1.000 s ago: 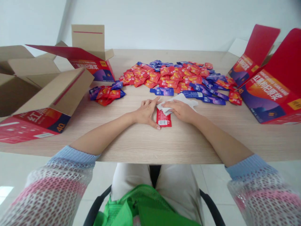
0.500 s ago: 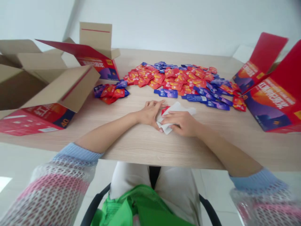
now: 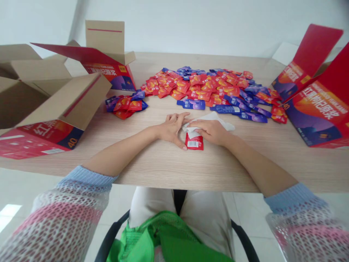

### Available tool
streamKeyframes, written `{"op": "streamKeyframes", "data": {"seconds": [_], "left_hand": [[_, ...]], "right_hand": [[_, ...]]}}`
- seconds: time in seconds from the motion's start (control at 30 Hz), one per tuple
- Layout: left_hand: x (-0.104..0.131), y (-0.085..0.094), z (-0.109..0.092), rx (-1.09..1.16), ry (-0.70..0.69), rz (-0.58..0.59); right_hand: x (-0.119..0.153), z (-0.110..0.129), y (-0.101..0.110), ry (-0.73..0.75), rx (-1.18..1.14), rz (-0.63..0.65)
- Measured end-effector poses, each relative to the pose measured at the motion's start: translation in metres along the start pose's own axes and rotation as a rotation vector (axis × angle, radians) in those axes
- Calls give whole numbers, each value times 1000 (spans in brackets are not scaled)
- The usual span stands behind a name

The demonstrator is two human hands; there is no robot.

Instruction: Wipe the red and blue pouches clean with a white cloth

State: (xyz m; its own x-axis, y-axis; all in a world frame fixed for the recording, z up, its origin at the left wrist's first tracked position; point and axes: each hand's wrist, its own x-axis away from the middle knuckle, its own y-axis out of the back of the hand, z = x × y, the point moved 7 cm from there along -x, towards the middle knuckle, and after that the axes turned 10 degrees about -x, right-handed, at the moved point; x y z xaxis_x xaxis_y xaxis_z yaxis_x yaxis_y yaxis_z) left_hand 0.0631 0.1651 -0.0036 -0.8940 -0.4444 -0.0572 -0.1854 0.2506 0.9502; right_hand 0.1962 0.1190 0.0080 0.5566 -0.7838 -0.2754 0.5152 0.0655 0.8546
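Note:
A red sachet (image 3: 195,144) with a barcode lies on the table in front of me, its upper part hidden by a white tissue (image 3: 211,117). My right hand (image 3: 212,131) presses the bunched tissue onto the sachet, fingers closed over it. My left hand (image 3: 172,129) rests on the table just left of the sachet, thumb and index finger spread wide. Its thumb tip is at the sachet's lower left edge. Beyond both hands lies a heap of red sachets (image 3: 201,91), mixed with blue sachets (image 3: 192,104).
A small pile of red and blue sachets (image 3: 127,105) lies left of the heap. Open cartons stand at left: a near carton (image 3: 51,133) and a far carton (image 3: 120,76). Red cartons (image 3: 321,112) stand at right. The table's front edge (image 3: 185,188) is before my lap.
The tissue and my right hand have slid away from me over the sachet, baring its lower part with the barcode. My left hand stays nearly in place. The view has shifted slightly.

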Motion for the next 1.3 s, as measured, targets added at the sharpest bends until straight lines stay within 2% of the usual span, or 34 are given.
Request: {"op": "streamKeyframes", "data": {"seconds": [0.13,0.27,0.33,0.4,0.53,0.67,0.77,0.87,0.97,1.1,1.3], "left_hand": [[-3,1,2,21,23,80],[-4,2,1,39,27,105],[-3,1,0,33,8,104],[-3,0,0,16,-9,119],[-1,-2,2,9,-29,163],[-1,0,5,54,-32,118],[-1,0,6,63,-33,72],[0,-1,6,25,-38,70],[2,0,4,5,-41,72],[3,0,0,6,-84,49],[3,-1,1,-13,-111,21]], "right_hand": [[6,11,2,-11,-75,31],[17,30,0,50,-314,188],[20,33,1,58,-406,224],[20,31,3,34,-432,208],[15,14,9,-49,-316,80],[12,-7,16,-121,-211,-26],[12,-19,21,-156,-179,-52],[13,-20,23,-158,-175,-33],[14,-11,23,-152,-205,23],[18,5,20,-137,-361,132],[23,30,9,-130,-601,369]]}}
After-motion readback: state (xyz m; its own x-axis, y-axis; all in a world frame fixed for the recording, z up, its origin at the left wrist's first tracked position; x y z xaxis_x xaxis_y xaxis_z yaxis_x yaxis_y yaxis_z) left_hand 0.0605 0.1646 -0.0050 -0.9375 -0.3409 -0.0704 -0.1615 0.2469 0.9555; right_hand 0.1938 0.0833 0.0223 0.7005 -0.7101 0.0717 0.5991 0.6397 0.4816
